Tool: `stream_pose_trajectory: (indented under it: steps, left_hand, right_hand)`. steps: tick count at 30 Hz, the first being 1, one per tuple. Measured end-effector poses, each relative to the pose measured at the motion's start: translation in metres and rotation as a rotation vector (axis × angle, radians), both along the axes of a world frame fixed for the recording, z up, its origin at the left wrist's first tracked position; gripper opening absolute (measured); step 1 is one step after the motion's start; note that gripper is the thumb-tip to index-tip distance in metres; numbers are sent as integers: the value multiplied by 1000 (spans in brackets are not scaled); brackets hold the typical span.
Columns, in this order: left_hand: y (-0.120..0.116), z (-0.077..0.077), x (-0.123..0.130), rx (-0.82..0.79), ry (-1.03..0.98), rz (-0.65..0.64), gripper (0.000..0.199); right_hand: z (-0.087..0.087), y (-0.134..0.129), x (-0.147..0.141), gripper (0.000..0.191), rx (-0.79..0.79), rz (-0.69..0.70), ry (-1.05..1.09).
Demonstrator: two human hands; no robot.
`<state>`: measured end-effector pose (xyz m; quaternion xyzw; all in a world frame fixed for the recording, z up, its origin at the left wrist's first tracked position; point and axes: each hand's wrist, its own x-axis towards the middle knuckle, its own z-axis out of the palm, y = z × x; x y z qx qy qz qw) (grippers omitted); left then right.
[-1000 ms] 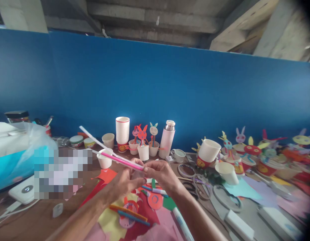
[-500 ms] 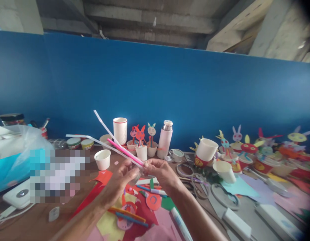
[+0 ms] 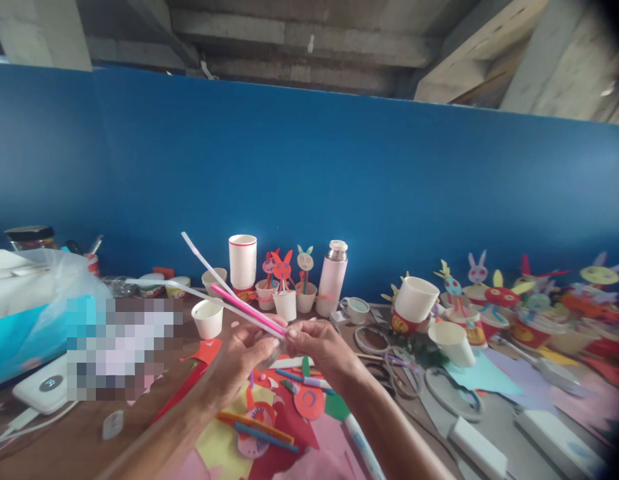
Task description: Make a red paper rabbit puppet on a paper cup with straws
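Two white bendy straws [image 3: 202,292] and a pink straw [image 3: 239,303] are bunched together, fanning up and to the left. Their lower ends meet in the pinched fingers of my right hand [image 3: 314,343]. Just left of it, my left hand [image 3: 247,350] curls close under the bundle. Its thumb presses on a clear, greyish shiny thing [image 3: 269,360], which is mostly covered and may be tape. Below my hands lie paper scraps, a red-orange paper disc [image 3: 309,402] and a paper face [image 3: 253,440].
Paper-cup rabbit figures [image 3: 283,267] stand behind my hands, beside a stack of paper cups [image 3: 243,261] and a thermos [image 3: 333,280]. Several more figures [image 3: 502,303] crowd the right. Cables, a white marker [image 3: 362,447] and a power bank [image 3: 44,387] lie around.
The straw bundle has tipped slightly lower at its left ends. Both hands stay close together at nearly the same spot, and the view has shifted a little.
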<state>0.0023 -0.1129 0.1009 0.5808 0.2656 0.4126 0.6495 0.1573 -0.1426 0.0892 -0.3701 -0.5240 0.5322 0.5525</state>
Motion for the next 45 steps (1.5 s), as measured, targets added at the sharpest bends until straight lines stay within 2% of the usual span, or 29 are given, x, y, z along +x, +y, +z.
stream_pose_trajectory:
  steps: [10,14,18,20,23,27,31,37,45]
  left_hand:
    - [2,1,0,-27,-17,-4,17]
    - [3,2,1,-65,-49,-72,17]
    - [5,2,-1,-128,-81,-43,16]
    - [7,0,-2,-143,-86,-41,16]
    - [10,-3,-3,-158,-71,-12,18]
    - [10,-5,-2,-179,-47,71,20]
    - [10,-7,-2,-186,-17,99,16]
    - [10,-6,-1,-136,6,60,12]
    - [6,-2,-2,-109,9,-43,17]
  right_hand:
    - [0,1,-2,25,-14,-4,62]
    - [4,-2,-6,29,35,-69,11]
    - [4,-2,-9,33,45,-78,-27]
    - [2,-2,-10,34,71,-115,-100]
    - [3,-5,-12,28,154,-259,-348]
    - [8,-12,-14,19,374,-447,-712]
    - [7,-13,-15,17,571,-548,-932]
    - [1,-10,-17,16,623,-598,-1033]
    - [5,-12,-16,20,593,-610,-995]
